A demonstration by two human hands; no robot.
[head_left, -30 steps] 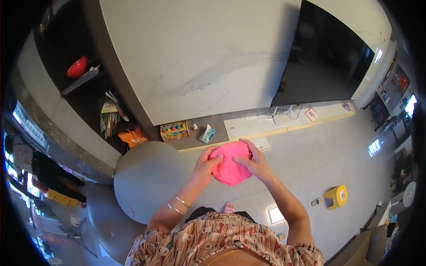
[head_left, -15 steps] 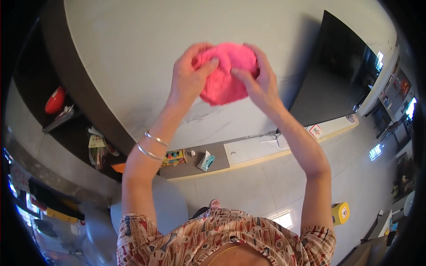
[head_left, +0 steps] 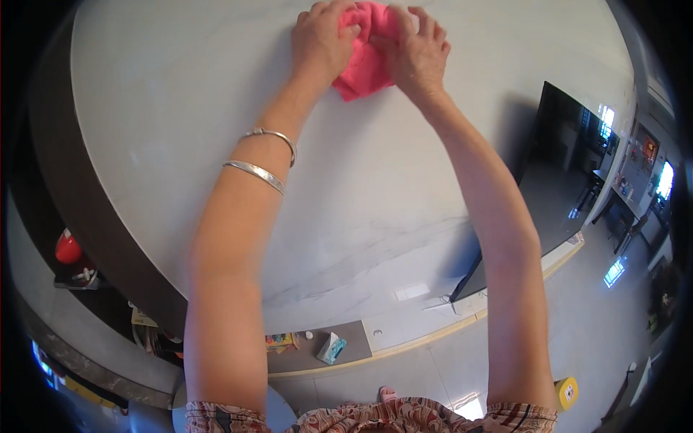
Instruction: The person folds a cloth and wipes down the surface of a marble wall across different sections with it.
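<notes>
Where half a second earlier the pink cloth (head_left: pixel 364 72) had been lower and closer to the body, it was now far out at the top of the view, between the two hands and, as it seemed, against the pale wall (head_left: pixel 354 209). Both arms had lengthened ahead, so the cloth appeared to have come from free air to the wall's face, which suggested that the work in hand had passed from carrying to contact, though actual pressure could not be told.

The left hand (head_left: pixel 319 45) was closed on the cloth's left side, its thumb lying over the front and its fingers bent around the upper edge. The right hand (head_left: pixel 420 59) had its thumb towards the cloth and its fingers crooked and loosely spread just beyond the right edge; whether they pinched any fabric could not be told.

The cloth looked soft, vivid and bunched, with creases running between the thumbs and a blunt corner hanging below them. Down the arm from the left hand were two silver bangles (head_left: pixel 254 175); well below and right of the right hand stood a dark television (head_left: pixel 563 162)
</notes>
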